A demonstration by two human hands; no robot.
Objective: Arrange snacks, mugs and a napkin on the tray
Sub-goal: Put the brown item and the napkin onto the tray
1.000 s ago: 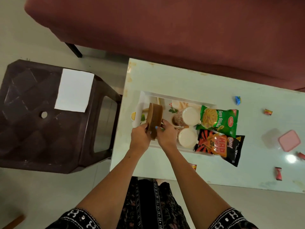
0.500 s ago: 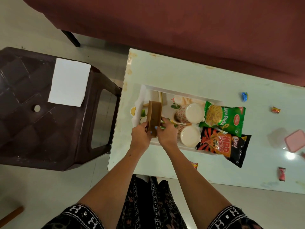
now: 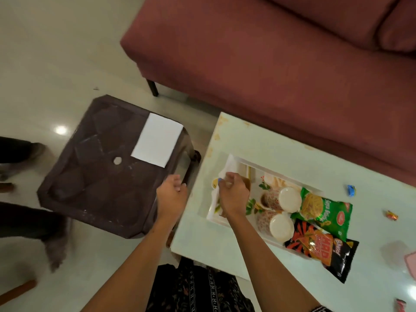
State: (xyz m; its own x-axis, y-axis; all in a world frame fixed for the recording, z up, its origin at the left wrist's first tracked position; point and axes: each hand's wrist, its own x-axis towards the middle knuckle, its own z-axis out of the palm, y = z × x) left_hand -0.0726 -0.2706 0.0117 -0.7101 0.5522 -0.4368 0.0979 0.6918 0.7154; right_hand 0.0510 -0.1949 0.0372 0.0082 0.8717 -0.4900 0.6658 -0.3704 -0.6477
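Observation:
A white tray (image 3: 234,162) lies on the pale table (image 3: 258,140). On it two flowered mugs (image 3: 284,198) (image 3: 278,225) lie on their sides. A green snack bag (image 3: 324,210) and a black-and-orange snack bag (image 3: 322,246) overlap its right end. My right hand (image 3: 231,194) hovers over the tray's left part with its fingers curled. A brown object (image 3: 248,184) peeks out behind it, mostly hidden. My left hand (image 3: 171,195) is off the table, over the brown stool's (image 3: 96,176) near edge, loosely open and holding nothing. A white napkin (image 3: 157,139) lies flat on the stool.
A maroon sofa (image 3: 281,64) runs behind the table. Small wrapped candies (image 3: 351,190) (image 3: 391,215) lie scattered on the table's right side, and a pink lid (image 3: 410,263) sits at the right edge. Another person's legs (image 3: 20,219) stand at the left on the floor.
My left hand let go of the brown object and moved left off the table toward the stool. The brown object is lower and now mostly under my right hand. The camera swung left.

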